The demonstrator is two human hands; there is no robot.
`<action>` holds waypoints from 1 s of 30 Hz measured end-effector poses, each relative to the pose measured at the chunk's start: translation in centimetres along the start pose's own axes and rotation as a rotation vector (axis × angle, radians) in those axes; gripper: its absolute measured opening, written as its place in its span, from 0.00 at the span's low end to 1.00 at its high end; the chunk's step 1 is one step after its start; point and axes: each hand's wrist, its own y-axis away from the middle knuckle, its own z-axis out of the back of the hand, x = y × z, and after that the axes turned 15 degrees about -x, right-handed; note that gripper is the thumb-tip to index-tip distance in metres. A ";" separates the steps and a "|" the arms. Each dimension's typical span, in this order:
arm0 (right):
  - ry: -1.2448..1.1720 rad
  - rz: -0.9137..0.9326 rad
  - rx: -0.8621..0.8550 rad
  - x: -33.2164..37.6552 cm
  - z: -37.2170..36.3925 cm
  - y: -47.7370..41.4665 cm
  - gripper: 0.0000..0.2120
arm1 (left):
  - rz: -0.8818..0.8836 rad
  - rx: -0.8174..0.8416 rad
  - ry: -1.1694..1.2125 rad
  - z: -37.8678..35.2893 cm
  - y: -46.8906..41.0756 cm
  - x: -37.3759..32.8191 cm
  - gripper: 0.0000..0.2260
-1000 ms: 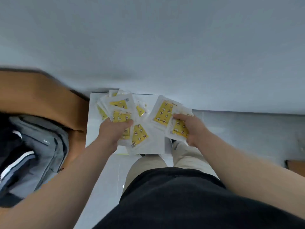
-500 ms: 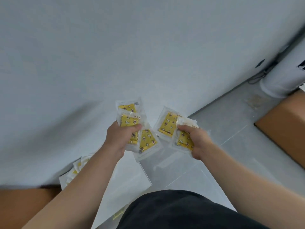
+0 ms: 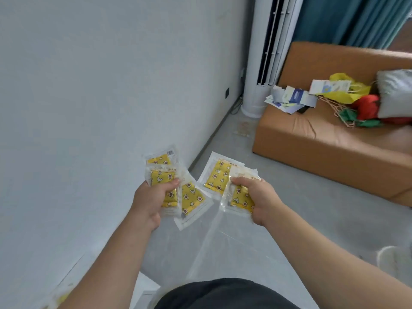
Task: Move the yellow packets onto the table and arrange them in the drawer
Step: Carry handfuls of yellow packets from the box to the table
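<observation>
Both my hands carry yellow packets in clear wrappers, held up in front of me over the grey floor. My left hand [image 3: 151, 201] grips a fanned bunch of three yellow packets [image 3: 160, 177], thumb across the front one. My right hand [image 3: 258, 199] grips two more yellow packets [image 3: 217, 178], thumb on top of the nearer one. The two bunches sit side by side, a small gap apart. A few more packets lie blurred at the bottom left corner [image 3: 60, 298]. No table or drawer is in view.
A pale wall [image 3: 100, 85] runs along the left. A tan sofa [image 3: 323, 141] stands at the right with papers, a yellow bag and red and green cloth on it. A white tower air conditioner [image 3: 265, 59] stands in the corner before teal curtains.
My view has swung to the right, away from the white surface with the remaining packets, bringing the sofa and air conditioner into sight. Both hands keep the same grip on their packets.
</observation>
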 end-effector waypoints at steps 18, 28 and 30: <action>-0.594 -0.022 -0.479 2.5 24.9 -6.2 0.17 | -0.010 0.640 -0.428 -31.0 7.1 2.7 0.15; -0.977 -0.104 -0.861 0.3 34.2 -7.0 0.13 | 0.006 1.025 -0.746 -47.1 12.8 7.8 0.17; -1.047 -0.132 -0.939 -0.9 36.5 -6.5 0.10 | 0.008 1.093 -0.809 -49.4 15.2 9.7 0.17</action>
